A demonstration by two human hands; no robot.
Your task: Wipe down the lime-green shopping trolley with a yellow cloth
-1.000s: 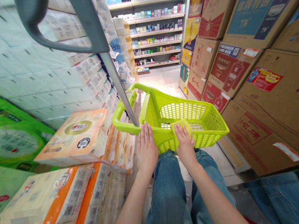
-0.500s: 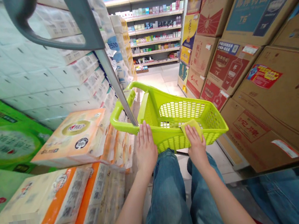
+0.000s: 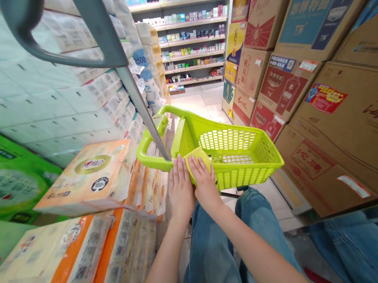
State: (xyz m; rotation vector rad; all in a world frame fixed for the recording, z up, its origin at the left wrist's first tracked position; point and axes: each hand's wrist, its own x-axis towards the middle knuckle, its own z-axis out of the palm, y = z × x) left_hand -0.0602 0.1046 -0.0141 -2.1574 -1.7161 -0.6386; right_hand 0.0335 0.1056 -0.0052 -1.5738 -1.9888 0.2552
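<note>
A lime-green shopping basket [image 3: 268,156] with perforated sides stands in front of my knees, its grey pull handle [image 3: 109,35] raised on a metal stem. My left hand [image 3: 180,187] lies with straight fingers on the near rim, close to the foot of the stem. Right beside it, my right hand [image 3: 203,181] presses a yellow cleaning cloth [image 3: 202,154] over the same rim. The cloth's underside is hidden. Its upper edge folds over into the basket.
Stacked tissue packs [image 3: 90,167] rise close on the left. Cardboard cartons [image 3: 350,137] are piled on the right. Stocked shelves [image 3: 192,40] stand across the aisle's far end. A tiled floor [image 3: 200,98] runs ahead between the stacks.
My right hand has slid left along the basket's near rim with the cloth, from mid-side to next to my left hand. My left hand stays at the rim.
</note>
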